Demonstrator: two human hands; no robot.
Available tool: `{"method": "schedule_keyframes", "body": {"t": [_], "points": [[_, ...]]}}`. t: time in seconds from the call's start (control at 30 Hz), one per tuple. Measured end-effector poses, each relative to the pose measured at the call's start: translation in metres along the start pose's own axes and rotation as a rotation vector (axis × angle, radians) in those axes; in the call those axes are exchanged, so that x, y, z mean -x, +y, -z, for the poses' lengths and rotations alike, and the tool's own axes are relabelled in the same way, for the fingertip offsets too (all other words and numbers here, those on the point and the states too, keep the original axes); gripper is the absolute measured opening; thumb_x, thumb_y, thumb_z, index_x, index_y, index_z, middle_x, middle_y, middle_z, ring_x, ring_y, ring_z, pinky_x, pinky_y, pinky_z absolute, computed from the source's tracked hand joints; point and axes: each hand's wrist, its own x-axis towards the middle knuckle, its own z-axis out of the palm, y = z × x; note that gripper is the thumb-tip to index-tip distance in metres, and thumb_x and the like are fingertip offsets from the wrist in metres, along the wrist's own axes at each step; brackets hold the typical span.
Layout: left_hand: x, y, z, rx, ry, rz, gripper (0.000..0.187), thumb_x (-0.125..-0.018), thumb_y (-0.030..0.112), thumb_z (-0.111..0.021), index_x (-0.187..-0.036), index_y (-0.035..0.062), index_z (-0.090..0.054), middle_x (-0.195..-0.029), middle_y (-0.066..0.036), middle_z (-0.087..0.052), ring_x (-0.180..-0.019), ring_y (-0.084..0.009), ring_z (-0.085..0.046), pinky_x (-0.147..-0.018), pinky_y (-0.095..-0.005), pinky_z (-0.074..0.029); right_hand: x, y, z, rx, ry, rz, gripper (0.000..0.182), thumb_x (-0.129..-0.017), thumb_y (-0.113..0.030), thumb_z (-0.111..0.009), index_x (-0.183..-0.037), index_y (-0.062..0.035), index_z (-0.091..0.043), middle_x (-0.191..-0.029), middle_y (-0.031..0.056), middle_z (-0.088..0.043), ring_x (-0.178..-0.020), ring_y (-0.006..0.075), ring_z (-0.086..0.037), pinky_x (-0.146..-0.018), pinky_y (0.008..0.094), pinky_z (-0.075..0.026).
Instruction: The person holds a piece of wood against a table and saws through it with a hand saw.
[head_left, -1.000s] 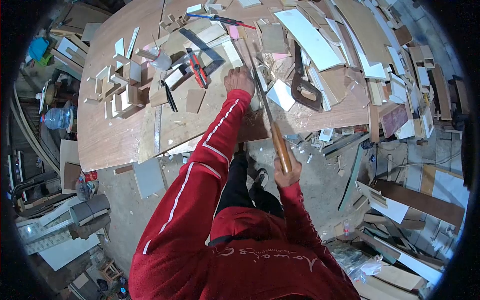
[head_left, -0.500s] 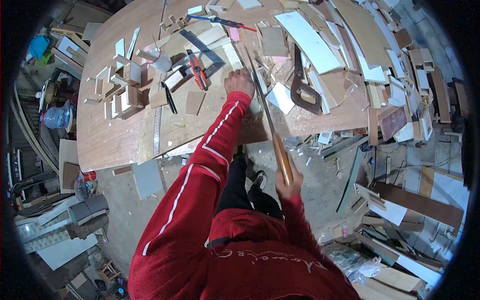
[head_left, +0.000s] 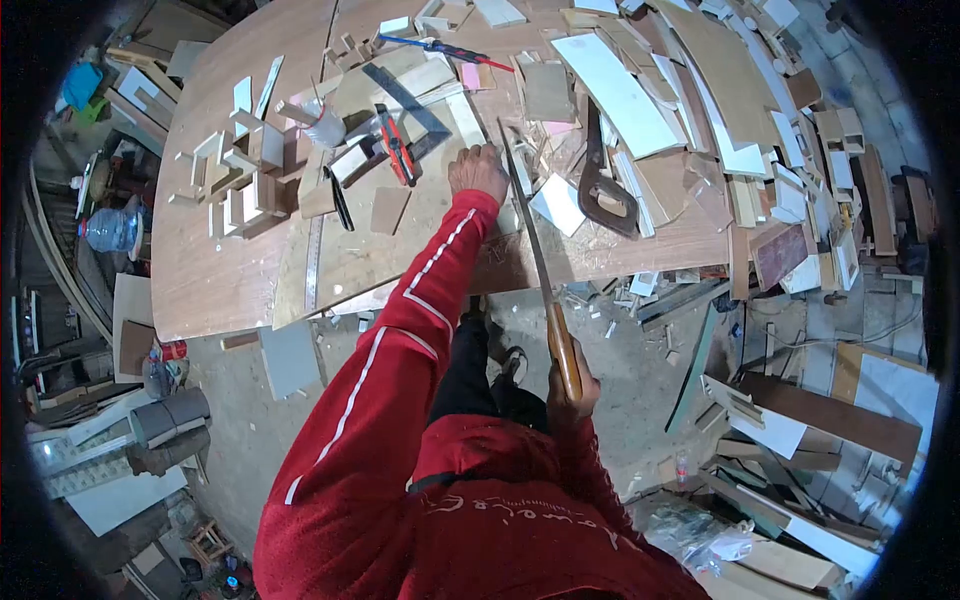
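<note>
My left hand presses down on a piece of wood near the table's front edge, fingers bent together over it. Most of that piece is hidden under the hand and sleeve. Just right of those fingers runs the long, narrow blade of a handsaw, pointing away from me across the table edge. Its wooden handle is wrapped by my right hand, out in front of my body and below the table edge. A pale wooden strip lies just beyond my left fingertips.
On the table lie red-handled pliers, a metal square and a ruler. A second handsaw rests to the right, near white boards. Small wooden assemblies stand at left. Offcuts litter the floor.
The saw and my right hand have moved back toward my body, the blade sliding along beside my left hand. My left hand stays in place on the wood.
</note>
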Motion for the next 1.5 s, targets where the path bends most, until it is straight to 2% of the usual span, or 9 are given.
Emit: {"method": "schedule_keyframes", "body": {"t": [0.13, 0.2, 0.23, 0.33, 0.67, 0.8, 0.9, 1.4, 1.5], "points": [[0.0, -0.002, 0.002, 0.037, 0.01, -0.032, 0.016, -0.07, 0.016, -0.063, -0.084, 0.0076, -0.063, -0.087, -0.011, -0.065, -0.088, -0.0309, -0.062, -0.071, -0.0442, -0.048, -0.052, 0.0, -0.029, -0.094, -0.059, -0.113, 0.049, -0.078, -0.001, -0.056, -0.127, 0.0016, -0.054, -0.094, 0.0208, -0.067, -0.073, 0.0197, -0.068, -0.066, 0.0292, -0.051], [0.0, -0.002, 0.0, 0.048, 0.032, -0.019, 0.016, -0.069, 0.016, -0.064, -0.082, 0.0068, -0.062, -0.087, -0.012, -0.065, -0.087, -0.0312, -0.062, -0.071, -0.0442, -0.049, -0.063, 0.002, -0.036, -0.095, 0.003, -0.045, 0.052, -0.078, -0.008, -0.061, -0.129, -0.0033, -0.053, -0.068, 0.0203, -0.061, -0.05, 0.0257, -0.06, -0.053, 0.0358, -0.05], [0.002, 0.002, 0.0, 0.031, 0.013, -0.01, 0.016, -0.069, 0.016, -0.064, -0.082, 0.0066, -0.062, -0.086, -0.012, -0.065, -0.086, -0.0315, -0.062, -0.07, -0.0443, -0.049, -0.059, -0.011, -0.023, -0.022, -0.181, -0.337, 0.048, -0.08, -0.003, -0.055, -0.128, 0.001, -0.054, -0.094, 0.0192, -0.067, -0.071, 0.0191, -0.067, -0.066, 0.0285, -0.051], [-0.004, 0.0, 0.002, -0.004, 0.026, 0.01, 0.015, -0.071, 0.015, -0.062, -0.083, 0.0065, -0.062, -0.086, -0.013, -0.065, -0.085, -0.0319, -0.062, -0.07, -0.0445, -0.049, -0.009, 0.007, -0.011, -0.135, 0.042, 0.004, 0.045, -0.082, -0.005, -0.055, -0.126, 0.001, -0.055, -0.085, 0.0184, -0.066, -0.066, 0.0178, -0.065, -0.062, 0.0285, -0.05], [0.002, 0.004, 0.002, 0.006, -0.019, 0.01, 0.014, -0.08, 0.014, -0.054, -0.087, 0.007, -0.064, -0.087, -0.014, -0.066, -0.085, -0.0332, -0.062, -0.072, -0.0455, -0.049, -0.041, 0.011, -0.024, -0.054, -0.123, -0.175, 0.054, -0.077, -0.009, -0.063, -0.13, -0.0034, -0.052, -0.09, 0.0193, -0.068, -0.056, 0.0292, -0.063, -0.055, 0.0372, -0.05], [0.0, 0.003, 0.004, 0.035, 0.0, -0.014, 0.012, -0.076, 0.011, -0.056, -0.084, 0.0068, -0.064, -0.086, -0.013, -0.065, -0.086, -0.0326, -0.062, -0.071, -0.0462, -0.048, -0.002, 0.003, 0.002, 0.02, 0.004, 0.098, 0.047, -0.081, -0.013, -0.062, -0.126, -0.0005, -0.055, -0.095, 0.0184, -0.067, -0.065, 0.0236, -0.066, -0.058, 0.034, -0.052], [0.001, 0.002, 0.009, 0.054, -0.028, -0.03, 0.019, -0.081, 0.012, -0.052, -0.092, 0.0078, -0.067, -0.089, -0.015, -0.066, -0.087, -0.0336, -0.062, -0.074, -0.0455, -0.048, -0.01, 0.018, -0.01, -0.11, -0.107, -0.154, 0.049, -0.08, -0.015, -0.063, -0.127, -0.0021, -0.055, -0.083, 0.0178, -0.068, -0.059, 0.0259, -0.066, -0.055, 0.0353, -0.051], [-0.002, 0.002, 0.002, 0.052, -0.045, 0.029, 0.016, -0.081, 0.012, -0.054, -0.091, 0.0073, -0.066, -0.089, -0.014, -0.067, -0.087, -0.0327, -0.062, -0.073, -0.0455, -0.048, -0.04, 0.016, -0.024, -0.091, -0.132, -0.188, 0.056, -0.079, -0.01, -0.06, -0.134, -0.006, -0.05, -0.071, 0.0168, -0.062, -0.056, 0.0213, -0.063, -0.056, 0.0346, -0.051], [-0.005, 0.001, 0.0, 0.026, -0.003, 0.065, 0.013, -0.079, 0.011, -0.054, -0.086, 0.0075, -0.064, -0.085, -0.012, -0.065, -0.087, -0.0313, -0.061, -0.07, -0.0447, -0.047, 0.003, 0.02, -0.016, -0.264, -0.103, -0.168, 0.044, -0.086, -0.01, -0.057, -0.129, 0.0006, -0.052, -0.088, 0.0152, -0.067, -0.071, 0.0178, -0.065, -0.067, 0.0304, -0.051]]}}
